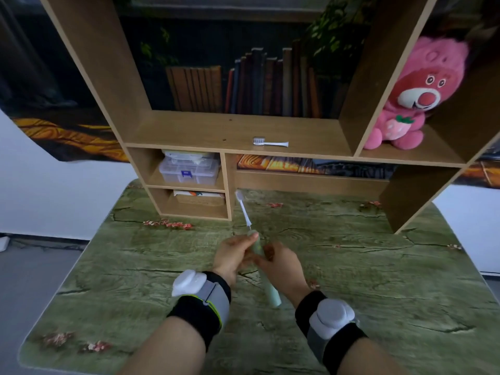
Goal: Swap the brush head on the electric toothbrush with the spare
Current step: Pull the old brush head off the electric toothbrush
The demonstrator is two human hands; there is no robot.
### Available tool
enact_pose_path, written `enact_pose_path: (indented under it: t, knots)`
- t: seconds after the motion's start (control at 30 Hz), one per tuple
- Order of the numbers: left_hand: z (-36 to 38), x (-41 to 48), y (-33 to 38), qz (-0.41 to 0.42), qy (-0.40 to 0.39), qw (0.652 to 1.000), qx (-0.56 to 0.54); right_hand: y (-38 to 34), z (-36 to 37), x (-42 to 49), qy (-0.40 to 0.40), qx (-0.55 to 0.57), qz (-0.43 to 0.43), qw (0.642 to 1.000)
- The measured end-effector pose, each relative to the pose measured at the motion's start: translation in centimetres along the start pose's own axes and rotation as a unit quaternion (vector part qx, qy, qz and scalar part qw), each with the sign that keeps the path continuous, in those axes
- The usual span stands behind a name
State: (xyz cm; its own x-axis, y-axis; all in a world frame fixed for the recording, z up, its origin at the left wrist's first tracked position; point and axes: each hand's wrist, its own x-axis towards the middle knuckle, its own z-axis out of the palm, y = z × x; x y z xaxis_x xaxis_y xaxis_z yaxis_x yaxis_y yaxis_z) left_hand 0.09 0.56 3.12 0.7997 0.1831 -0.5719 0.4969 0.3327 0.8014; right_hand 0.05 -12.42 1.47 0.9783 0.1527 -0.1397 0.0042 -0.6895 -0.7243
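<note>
Wristbands first, since they're lowest in the frame: a black strap with a white sensor puck on each forearm, nothing to do with the job. Just above them, dead centre, I've got both hands on the electric toothbrush (266, 269). My right hand (281, 266) has its fingers curled around the middle of the pale green handle, and my left hand (234, 257) is pinching the handle's top end with its fingertips, right under the neck. My guess is that's on purpose: one hand steadies the body so the other can pull or twist the head off.

Long axis runs from lower centre up and slightly to the left. The butt end points down toward me, hanging over the green wood-print table (378, 280), not resting on it as far as I can tell. The fitted brush head (242, 205) aims away, up toward the wooden shelf unit (189, 131), bristles at the far tip. It looks seated on the handle, so the swap hasn't started.

Farther back, in the upper middle of the frame, the spare brush head (270, 142) lies flat near the shelf's front edge, lengthwise left to right, bristles at the left. Handy spot, easy reach. Pink plush bear (411, 96) sits in the right cubby, well apart.
</note>
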Motion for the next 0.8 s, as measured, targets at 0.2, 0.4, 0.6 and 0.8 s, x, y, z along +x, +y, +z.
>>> enact_pose_path:
  t: [0.2, 0.4, 0.6, 0.8]
  knots:
    - [-0.1, -0.4, 1.0, 0.013, 0.0, 1.0, -0.016, -0.7, -0.6, 0.1, 0.022, 0.025, -0.006, 0.999]
    - [0.1, -0.4, 1.5, 0.014, 0.017, 0.999, -0.045, -0.6, -2.1, 0.5, 0.044, 0.094, 0.008, 0.995]
    - [0.9, -0.8, 1.0, -0.029, -0.05, 0.998, -0.033, -1.0, -2.9, 2.3, 0.034, 0.151, 0.042, 0.987]
    - [1.7, -1.3, 0.4, -0.05, -0.082, 0.995, 0.012, -0.8, -2.2, 4.2, 0.025, 0.283, 0.106, 0.953]
